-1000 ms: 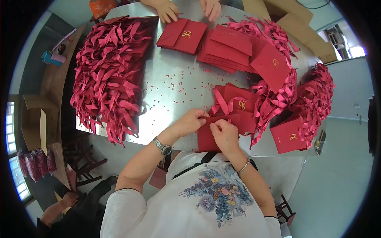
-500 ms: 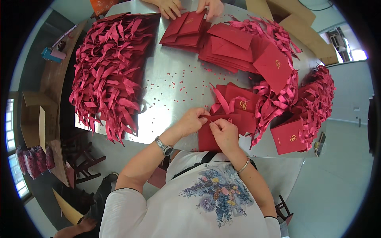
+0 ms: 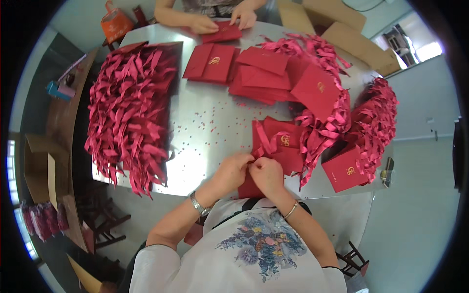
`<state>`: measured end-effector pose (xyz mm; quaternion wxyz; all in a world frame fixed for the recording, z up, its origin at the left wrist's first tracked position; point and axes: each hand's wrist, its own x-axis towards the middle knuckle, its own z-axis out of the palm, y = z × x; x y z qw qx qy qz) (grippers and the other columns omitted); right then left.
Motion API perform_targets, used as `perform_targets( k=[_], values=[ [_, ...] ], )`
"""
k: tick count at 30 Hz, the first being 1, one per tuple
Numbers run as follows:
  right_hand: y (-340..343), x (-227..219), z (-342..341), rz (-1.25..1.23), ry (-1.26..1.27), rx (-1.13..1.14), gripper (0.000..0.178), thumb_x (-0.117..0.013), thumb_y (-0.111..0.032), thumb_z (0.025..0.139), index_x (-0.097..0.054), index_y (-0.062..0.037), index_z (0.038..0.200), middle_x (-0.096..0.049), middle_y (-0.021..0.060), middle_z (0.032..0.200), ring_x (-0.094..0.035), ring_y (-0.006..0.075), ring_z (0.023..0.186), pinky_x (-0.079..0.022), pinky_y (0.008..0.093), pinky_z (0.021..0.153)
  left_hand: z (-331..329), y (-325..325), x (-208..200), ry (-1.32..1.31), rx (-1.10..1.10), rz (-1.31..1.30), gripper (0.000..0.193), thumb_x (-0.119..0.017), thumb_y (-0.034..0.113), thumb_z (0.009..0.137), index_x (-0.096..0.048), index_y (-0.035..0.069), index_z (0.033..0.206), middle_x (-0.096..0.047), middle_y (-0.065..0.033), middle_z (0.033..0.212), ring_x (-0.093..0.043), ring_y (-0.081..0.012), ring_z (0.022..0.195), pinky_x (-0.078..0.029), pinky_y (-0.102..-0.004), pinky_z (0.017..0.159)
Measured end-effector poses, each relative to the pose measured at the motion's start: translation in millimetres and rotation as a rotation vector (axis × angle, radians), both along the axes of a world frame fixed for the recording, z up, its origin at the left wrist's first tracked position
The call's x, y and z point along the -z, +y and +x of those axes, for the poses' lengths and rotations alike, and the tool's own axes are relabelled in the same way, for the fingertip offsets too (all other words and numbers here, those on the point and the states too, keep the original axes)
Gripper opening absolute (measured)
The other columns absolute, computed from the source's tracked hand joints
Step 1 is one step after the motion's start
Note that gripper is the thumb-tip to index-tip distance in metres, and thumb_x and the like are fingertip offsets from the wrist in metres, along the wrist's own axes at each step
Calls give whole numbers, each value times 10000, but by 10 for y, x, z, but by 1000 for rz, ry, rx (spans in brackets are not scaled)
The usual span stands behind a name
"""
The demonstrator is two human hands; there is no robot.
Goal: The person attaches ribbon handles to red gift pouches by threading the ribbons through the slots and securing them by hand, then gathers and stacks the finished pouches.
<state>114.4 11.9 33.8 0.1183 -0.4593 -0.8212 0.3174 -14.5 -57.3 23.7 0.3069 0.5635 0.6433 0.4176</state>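
Observation:
At the near table edge I hold a red paper bag [image 3: 248, 189] against my front. My left hand [image 3: 231, 173] is closed in a pinch on its upper edge, a watch on that wrist. Touching it or nearly so, my right hand [image 3: 266, 176] pinches the same edge with curled fingers. Whatever lies right between the fingertips is hidden, and it may include ribbon. Just beyond my hands, a red ribbon [image 3: 264, 139] lies over red bags with gold print [image 3: 290, 146].
Ribboned bags stand packed in a large block [image 3: 129, 112] at left and a bunch [image 3: 376, 112] at right. Flat red bags [image 3: 264, 80] lie in piles farther back. Across the table, a co-worker's hands [image 3: 222, 24] handle a red piece. Confetti-like dots [image 3: 210, 122] litter the metal table [image 3: 188, 156].
My hands have come closer together at the bag's upper edge. The co-worker's hands have left the stack and now hold a red piece farther back. The whole view has shifted.

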Motion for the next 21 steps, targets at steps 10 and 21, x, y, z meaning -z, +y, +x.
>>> perform_targets(
  k=[10,21],
  values=[
    [-90,-71,109,12,-60,1,149,-533,-204,800,-603,-73,794,-630,165,727,-620,367,673,-479,495,581,148,20,-199,115,61,-19,268,-507,-47,790,-595,7,1038,-622,-208,929,-587,-379,893,-481,-419,778],
    [-109,38,163,235,104,14,271,-563,-199,790,-420,-34,951,-605,148,640,-621,353,590,-484,465,514,96,21,-285,514,171,107,257,-542,2,783,-636,2,1022,-544,-244,1098,-498,-394,1037,-403,-435,910]
  ],
)
